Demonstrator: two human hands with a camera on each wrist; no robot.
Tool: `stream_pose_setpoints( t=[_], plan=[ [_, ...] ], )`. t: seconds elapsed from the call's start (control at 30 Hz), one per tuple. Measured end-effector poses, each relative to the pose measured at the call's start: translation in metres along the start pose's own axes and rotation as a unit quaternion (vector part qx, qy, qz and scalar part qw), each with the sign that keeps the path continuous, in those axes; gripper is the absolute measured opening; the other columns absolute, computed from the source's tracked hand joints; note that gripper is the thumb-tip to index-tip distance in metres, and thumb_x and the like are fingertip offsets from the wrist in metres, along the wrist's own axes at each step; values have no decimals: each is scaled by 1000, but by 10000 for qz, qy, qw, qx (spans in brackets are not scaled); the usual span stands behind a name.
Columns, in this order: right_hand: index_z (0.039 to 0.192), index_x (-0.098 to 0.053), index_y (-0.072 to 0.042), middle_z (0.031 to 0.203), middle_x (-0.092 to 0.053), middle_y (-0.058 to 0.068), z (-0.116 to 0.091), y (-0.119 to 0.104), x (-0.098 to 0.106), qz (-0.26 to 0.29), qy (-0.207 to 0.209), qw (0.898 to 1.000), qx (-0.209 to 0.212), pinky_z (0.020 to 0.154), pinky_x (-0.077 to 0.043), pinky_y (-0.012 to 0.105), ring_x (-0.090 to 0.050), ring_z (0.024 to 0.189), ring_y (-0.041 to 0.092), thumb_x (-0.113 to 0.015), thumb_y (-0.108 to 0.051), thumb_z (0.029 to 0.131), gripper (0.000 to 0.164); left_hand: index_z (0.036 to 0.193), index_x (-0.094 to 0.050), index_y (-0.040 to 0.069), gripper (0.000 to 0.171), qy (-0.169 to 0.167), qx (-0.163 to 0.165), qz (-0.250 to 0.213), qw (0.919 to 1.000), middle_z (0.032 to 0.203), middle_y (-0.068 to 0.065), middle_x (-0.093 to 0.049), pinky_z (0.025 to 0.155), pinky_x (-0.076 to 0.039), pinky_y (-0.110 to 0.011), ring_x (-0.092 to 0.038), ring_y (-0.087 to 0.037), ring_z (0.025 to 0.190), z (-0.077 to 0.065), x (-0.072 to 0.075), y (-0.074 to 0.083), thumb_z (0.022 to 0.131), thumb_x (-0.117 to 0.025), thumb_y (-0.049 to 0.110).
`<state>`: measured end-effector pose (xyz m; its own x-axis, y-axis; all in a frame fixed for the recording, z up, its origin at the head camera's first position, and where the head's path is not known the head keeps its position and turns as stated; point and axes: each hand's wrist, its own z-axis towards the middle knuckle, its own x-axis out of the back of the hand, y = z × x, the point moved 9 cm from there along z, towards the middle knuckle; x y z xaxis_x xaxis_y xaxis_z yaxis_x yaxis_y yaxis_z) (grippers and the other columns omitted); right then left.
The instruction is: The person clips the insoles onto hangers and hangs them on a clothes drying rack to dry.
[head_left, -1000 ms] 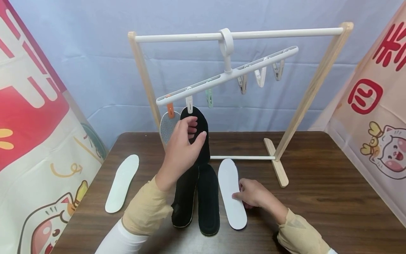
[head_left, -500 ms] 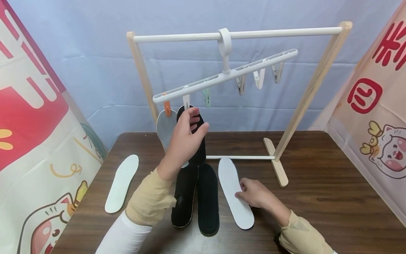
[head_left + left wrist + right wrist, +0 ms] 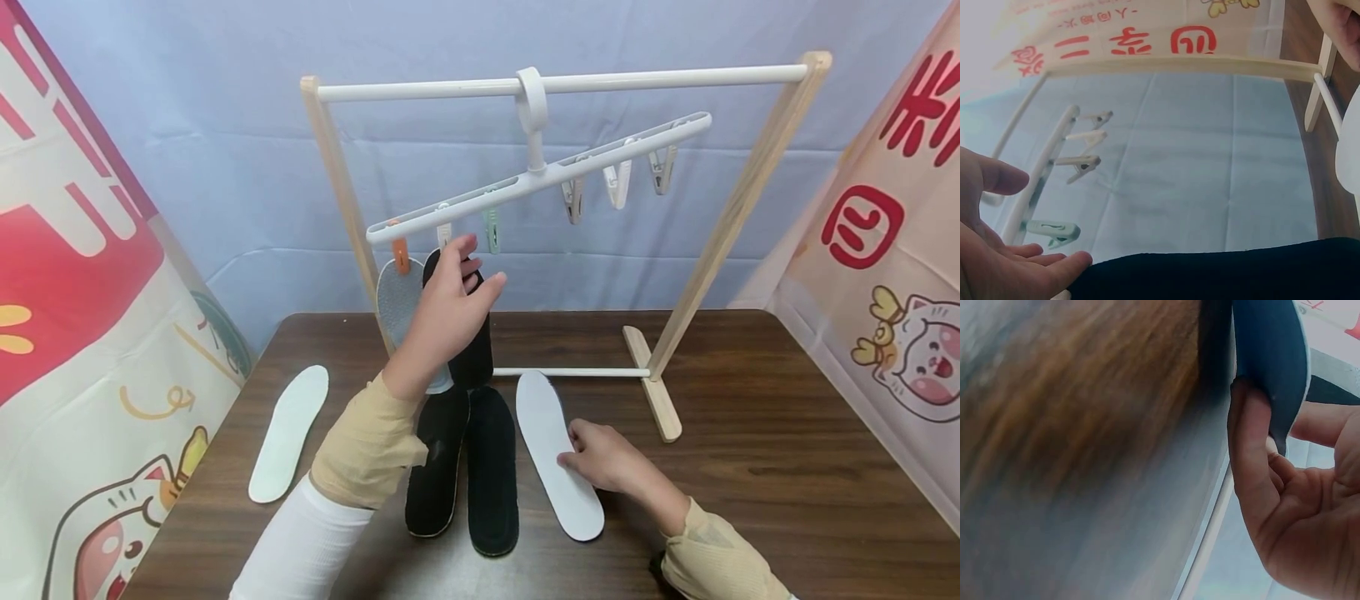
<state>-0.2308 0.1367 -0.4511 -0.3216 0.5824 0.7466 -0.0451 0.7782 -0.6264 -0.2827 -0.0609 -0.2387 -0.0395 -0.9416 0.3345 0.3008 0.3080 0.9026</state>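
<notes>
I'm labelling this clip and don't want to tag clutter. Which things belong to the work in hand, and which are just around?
Seemingly part of the work:
left hand
right hand, gripping a white insole
hanging black insole
grey insole
clip hanger
wooden rack
probably the three other insoles

Apparently just surroundings:
table
blue backdrop
printed cloths

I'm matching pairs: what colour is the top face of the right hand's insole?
White; the head view best shows the insole in the right hand.

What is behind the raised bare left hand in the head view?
Parts of a long black insole and a grey textured insole show; the left hand covers portions of both.
</notes>
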Motion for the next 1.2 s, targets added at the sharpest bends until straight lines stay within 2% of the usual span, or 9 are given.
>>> stream_pose_setpoints(
  t=[0.17, 0.4, 0.67, 0.97, 1.2],
  plan=[
    [89, -52, -6, 74, -47, 5, 0, 2, 0, 56, -50, 9999, -74, 51, -45, 30, -53, 60, 18, -72, -11, 93, 21, 156, -25, 6, 66, 36, -6, -197, 9998, 161, -8, -32, 118, -34, -38, -40, -24, 144, 8, -1, 3, 102, -59, 20],
    [90, -52, -6, 75, -49, 5, 1, 5, 0, 53, -78, 9999, -100, 52, -44, 30, -53, 61, 18, -71, -12, 94, 20, 158, -20, 5, 69, -107, 4, -151, 9998, 165, -9, -26, 119, -31, -31, -32, -21, 150, 19, -7, 4, 103, -57, 21],
    [89, -52, -6, 75, -48, 4, 2, 5, 0, -37, -73, 10000, -29, 55, -42, 30, -50, 64, 17, -72, -12, 93, 21, 161, -8, 5, 78, -113, 151, -381, 9991, 167, -12, -18, 120, -26, -28, -24, -20, 153, 34, -12, 3, 103, -57, 21],
    [90, -53, -6, 75, -48, 4, 1, 6, 2, -72, -53, 9999, 56, 57, -40, 30, -49, 65, 17, -72, -12, 93, 20, 161, -9, 7, 75, 21, 3, -490, 9988, 167, -14, -19, 120, -26, -28, -25, -21, 153, 46, -14, 5, 103, -55, 20],
    [89, -52, -7, 74, -46, 3, 1, 8, 2, -58, -58, 9999, 105, 57, -39, 30, -47, 64, 17, -71, -13, 93, 21, 161, -16, 11, 64, 116, -90, -562, 9983, 166, -11, -25, 120, -29, -34, -27, -20, 152, 52, -15, 4, 107, -48, 21]
  ],
)
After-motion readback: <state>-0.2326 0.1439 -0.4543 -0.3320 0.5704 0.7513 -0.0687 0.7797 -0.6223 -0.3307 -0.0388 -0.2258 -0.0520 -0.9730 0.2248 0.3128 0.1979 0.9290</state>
